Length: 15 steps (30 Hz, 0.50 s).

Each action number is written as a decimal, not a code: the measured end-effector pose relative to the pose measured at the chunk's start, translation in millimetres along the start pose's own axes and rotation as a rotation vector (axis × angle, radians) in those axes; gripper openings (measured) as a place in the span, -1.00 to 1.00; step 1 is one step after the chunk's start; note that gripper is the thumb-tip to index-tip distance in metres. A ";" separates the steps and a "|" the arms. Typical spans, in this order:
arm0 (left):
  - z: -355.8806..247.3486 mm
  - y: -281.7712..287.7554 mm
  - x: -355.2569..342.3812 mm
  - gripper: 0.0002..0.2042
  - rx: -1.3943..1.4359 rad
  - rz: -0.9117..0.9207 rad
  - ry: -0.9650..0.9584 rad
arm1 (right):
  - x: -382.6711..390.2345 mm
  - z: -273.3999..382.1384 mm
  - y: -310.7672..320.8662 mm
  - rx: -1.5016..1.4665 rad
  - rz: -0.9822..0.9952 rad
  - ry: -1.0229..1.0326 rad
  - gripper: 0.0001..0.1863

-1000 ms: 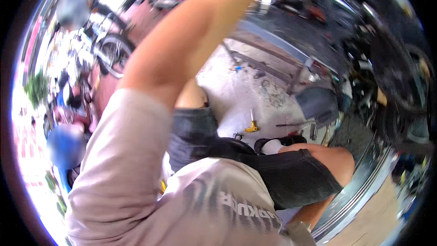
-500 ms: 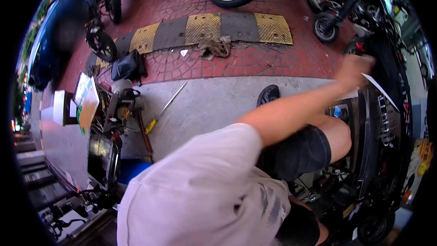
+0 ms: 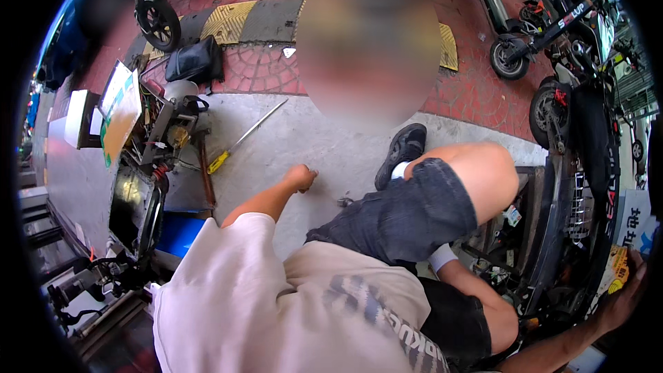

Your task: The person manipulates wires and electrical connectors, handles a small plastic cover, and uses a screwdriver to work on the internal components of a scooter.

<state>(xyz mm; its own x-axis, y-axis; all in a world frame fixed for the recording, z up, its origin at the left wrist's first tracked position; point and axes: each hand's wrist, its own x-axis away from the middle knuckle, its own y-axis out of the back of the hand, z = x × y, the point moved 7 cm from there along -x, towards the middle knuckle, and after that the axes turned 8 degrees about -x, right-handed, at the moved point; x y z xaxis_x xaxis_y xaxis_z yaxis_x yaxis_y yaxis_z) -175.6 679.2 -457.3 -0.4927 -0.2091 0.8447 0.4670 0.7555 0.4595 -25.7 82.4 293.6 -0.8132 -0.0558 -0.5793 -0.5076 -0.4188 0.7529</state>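
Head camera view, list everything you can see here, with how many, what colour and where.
long screwdriver: one, yellow handle, lying on the grey concrete ahead of the left hand
bag: one, black, on the red paving at upper left
kerb ramp: one, yellow and black sections, along the top
open tool case: one, dark, crowded with tools, at left
scooter body: one, black, opened up at right
parked scooters: several, dark, upper right
shoe: one, black, on the concrete by the knee
shorts: dark denim, on the bent leg
shirt: pale, bottom centre
left hand: closed, low over the concrete
right hand: on the scooter's edge, far right
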 end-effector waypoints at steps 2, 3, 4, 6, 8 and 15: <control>-24.0 3.4 4.3 -0.49 -0.224 0.187 -0.044 | -14.5 9.6 -25.5 -0.078 -0.013 -0.006 -0.53; -39.5 5.9 3.0 -0.51 -0.334 0.261 -0.072 | -23.8 19.2 -43.4 -0.173 -0.007 0.077 -0.53; -55.3 13.0 -0.4 -0.52 -0.443 0.326 -0.102 | -33.0 22.2 -58.8 -0.203 -0.045 0.057 -0.53; -83.5 38.9 -1.6 -0.56 -0.625 0.112 -0.196 | -51.4 31.2 -101.5 -0.302 0.005 0.068 -0.49; -107.8 69.3 -11.5 -0.60 -0.620 0.014 -0.154 | -72.4 37.4 -150.9 -0.432 0.018 0.072 -0.47; -228.1 226.5 -65.8 -0.56 -0.605 -0.724 -0.327 | -89.8 51.8 -317.6 -0.669 0.196 0.003 -0.19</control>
<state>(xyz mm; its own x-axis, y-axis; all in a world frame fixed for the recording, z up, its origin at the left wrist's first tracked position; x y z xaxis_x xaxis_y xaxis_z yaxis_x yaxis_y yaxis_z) 130.0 722.4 -346.1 -0.9421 -0.2442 0.2300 0.2242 0.0514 0.9732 193.8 267.3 122.7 -0.8709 -0.1896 -0.4534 -0.0658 -0.8693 0.4899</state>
